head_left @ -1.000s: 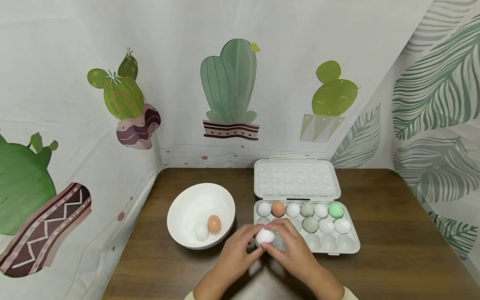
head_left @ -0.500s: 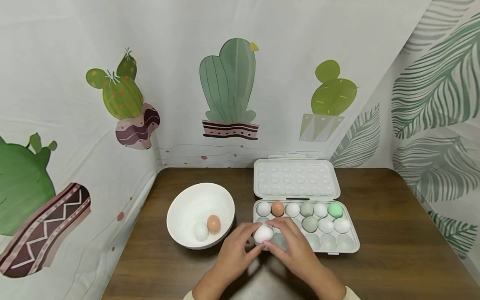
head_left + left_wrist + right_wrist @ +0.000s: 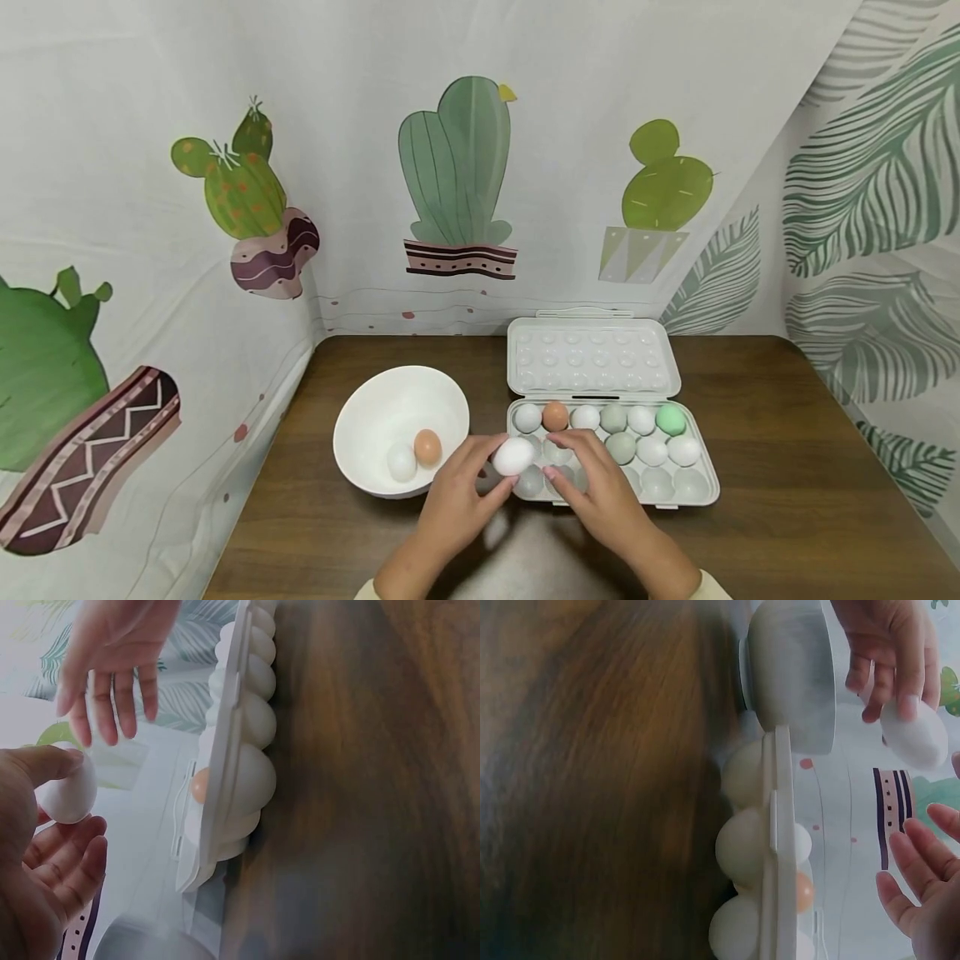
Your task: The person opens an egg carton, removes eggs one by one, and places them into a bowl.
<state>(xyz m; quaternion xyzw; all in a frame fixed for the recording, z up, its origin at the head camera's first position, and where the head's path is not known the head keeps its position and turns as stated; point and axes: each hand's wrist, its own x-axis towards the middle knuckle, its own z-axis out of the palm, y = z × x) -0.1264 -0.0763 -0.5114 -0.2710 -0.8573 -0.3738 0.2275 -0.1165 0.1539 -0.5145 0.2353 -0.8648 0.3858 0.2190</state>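
1. The left hand (image 3: 457,492) is pinching a white egg (image 3: 513,457) between thumb and fingertips, holding it up off the table. The left wrist view is showing it clearly too, thumb on top and fingers curling underneath.
2. That egg is hanging over the near-left corner of the egg tray (image 3: 705,492), just beside the bowl's rim.
3. The right hand (image 3: 600,492) is sitting just right of the gripped egg, fingers straight and relaxed, holding nothing. Its fingertips are hovering over the tray's front cells, a small gap away from the egg, not touching it.
4. Beyond the grip, the tray is carrying a back row of eggs: whites, one brown egg (image 3: 555,415), a couple of grey-green ones and a bright green egg (image 3: 671,420) at the far right end. A few more are sitting in the middle row, right of the hands.
5. The tray lid (image 3: 592,358) is lying open, flat behind the tray.
6. Left of the grip, a white bowl (image 3: 375,408) is holding two eggs, one white (image 3: 402,462) and one brown (image 3: 427,447), touching each other.
7. Everything's sitting on a dark wooden table (image 3: 787,517), with cactus-print cloth (image 3: 457,167) hanging behind it.
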